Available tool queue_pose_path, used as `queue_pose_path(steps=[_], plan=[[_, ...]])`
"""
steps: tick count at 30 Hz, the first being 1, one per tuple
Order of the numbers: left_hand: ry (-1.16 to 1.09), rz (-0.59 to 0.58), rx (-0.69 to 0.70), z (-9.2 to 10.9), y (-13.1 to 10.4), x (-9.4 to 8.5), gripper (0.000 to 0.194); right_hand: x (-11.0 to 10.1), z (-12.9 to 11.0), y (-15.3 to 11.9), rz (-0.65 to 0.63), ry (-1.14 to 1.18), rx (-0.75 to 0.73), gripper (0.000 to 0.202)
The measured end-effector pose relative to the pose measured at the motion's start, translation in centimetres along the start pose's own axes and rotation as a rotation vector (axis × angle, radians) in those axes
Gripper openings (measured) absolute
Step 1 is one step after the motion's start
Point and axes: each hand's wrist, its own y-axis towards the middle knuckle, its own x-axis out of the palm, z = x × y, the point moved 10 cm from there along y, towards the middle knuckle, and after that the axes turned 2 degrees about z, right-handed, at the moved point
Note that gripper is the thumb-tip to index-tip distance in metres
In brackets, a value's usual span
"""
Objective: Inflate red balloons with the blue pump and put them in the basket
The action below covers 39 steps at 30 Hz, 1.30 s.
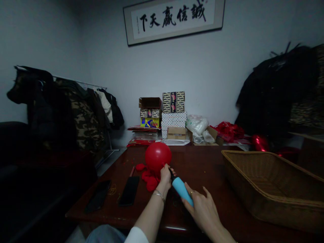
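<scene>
As the red balloon (158,156) swells over the worktop (211,168), our left grip (166,175) pinches its neck at the blue pump's (182,191) tip. Our right grip (204,206) curls closed around the pump's near end, some fingers loose; the wicker basket (255,199) occupies the worktop's right side.

The dark, glossy counter (197,161) carries red balloons (151,182) in a pile, two black phones (129,191) side by side on the left, yellow rubber bands (112,189) between them, and a wicker basket (255,189) on the right. Boxes (173,116) stand beyond.
</scene>
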Motion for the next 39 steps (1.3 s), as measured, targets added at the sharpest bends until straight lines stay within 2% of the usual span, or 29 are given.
queue_pose_path(steps=[8,16,21,28,34,39], plan=[[0.031,-0.003,0.021,0.0,0.3,-0.4,0.015,0.1,0.5,-1.8,0.04,0.035,-0.012,0.046],[0.036,-0.003,0.078,2.2,1.4,-1.2,0.016,0.3,3.1,-6.0,0.088,-0.011,-0.211,0.047],[0.032,0.009,0.089,2.8,1.5,-1.4,0.016,0.4,4.2,-7.2,0.062,-0.018,-0.201,0.049],[0.033,0.005,0.087,2.7,1.0,-1.3,0.015,0.5,3.4,-5.8,-0.021,0.015,-0.13,0.048],[0.016,-0.001,0.042,0.7,0.2,-0.4,0.016,-0.4,1.1,-2.8,0.01,0.056,-0.034,0.047],[0.027,-0.005,0.021,-0.1,-0.1,-0.1,0.018,0.0,0.1,-0.6,0.013,0.044,-0.009,0.045]])
